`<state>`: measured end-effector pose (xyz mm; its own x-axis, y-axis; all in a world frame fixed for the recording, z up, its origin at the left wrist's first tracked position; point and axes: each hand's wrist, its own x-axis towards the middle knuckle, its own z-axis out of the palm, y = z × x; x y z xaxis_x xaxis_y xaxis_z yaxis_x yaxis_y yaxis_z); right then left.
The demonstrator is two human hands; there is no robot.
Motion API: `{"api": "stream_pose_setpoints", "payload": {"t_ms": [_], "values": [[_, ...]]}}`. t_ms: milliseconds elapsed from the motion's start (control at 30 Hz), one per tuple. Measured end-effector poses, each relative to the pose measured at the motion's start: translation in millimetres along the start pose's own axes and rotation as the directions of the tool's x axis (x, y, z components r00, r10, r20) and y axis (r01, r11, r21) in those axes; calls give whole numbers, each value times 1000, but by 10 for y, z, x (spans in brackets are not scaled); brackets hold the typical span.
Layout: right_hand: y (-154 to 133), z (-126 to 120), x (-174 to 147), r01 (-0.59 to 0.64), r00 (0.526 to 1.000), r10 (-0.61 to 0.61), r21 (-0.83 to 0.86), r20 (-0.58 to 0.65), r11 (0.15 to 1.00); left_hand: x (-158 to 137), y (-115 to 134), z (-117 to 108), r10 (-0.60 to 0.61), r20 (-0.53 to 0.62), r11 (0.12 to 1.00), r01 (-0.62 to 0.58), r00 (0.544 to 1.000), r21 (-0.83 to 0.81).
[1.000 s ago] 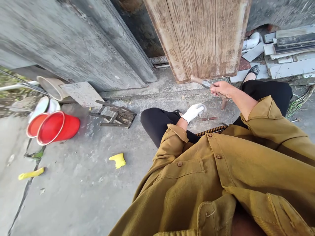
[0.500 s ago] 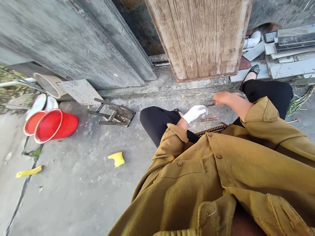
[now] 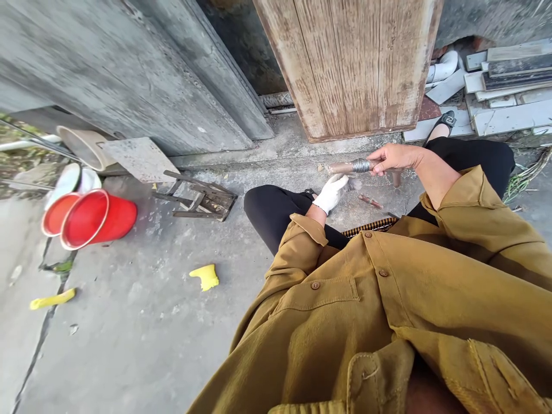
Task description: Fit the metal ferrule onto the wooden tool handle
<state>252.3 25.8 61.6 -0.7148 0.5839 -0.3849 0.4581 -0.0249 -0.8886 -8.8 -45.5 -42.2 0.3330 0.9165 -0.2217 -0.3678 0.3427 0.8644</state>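
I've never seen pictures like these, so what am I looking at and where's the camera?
There's no machine, just a person's bare right hand and white-gloved left hand. One camera, worn on the head, looks forward and down. The right hand holds a brown stick wrapped with wire; the left is by its far end, though I can't tell whether it's touching. On the concrete ground are a small wooden stool, red buckets and two yellow pieces.
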Motion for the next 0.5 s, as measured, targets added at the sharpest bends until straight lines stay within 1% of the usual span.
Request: {"api": "stream_pose_setpoints", "payload": {"t_ms": [67,133,200,267,367,433,500], "values": [[5,38,18,14,997,-10,61,-74,998,2,9,-29,9,6,1000,-9,1000,4],[28,76,64,2,986,10,75,-168,997,13,3,-52,12,49,999,-14,999,42],[68,105,133,-39,961,56,68,-270,997,27,-13,-58,10,77,995,-18,997,99],[110,122,205,-89,931,106,66,-349,994,37,-24,-44,-5,71,987,-7,997,161],[133,130,261,-150,894,157,50,-420,987,28,-10,4,-46,16,963,40,999,267],[110,131,252,-190,888,162,-22,-431,982,13,13,36,-60,-43,946,71,997,316],[69,133,221,-229,892,153,-134,-426,964,2,32,52,-59,-107,937,92,993,337]]}}
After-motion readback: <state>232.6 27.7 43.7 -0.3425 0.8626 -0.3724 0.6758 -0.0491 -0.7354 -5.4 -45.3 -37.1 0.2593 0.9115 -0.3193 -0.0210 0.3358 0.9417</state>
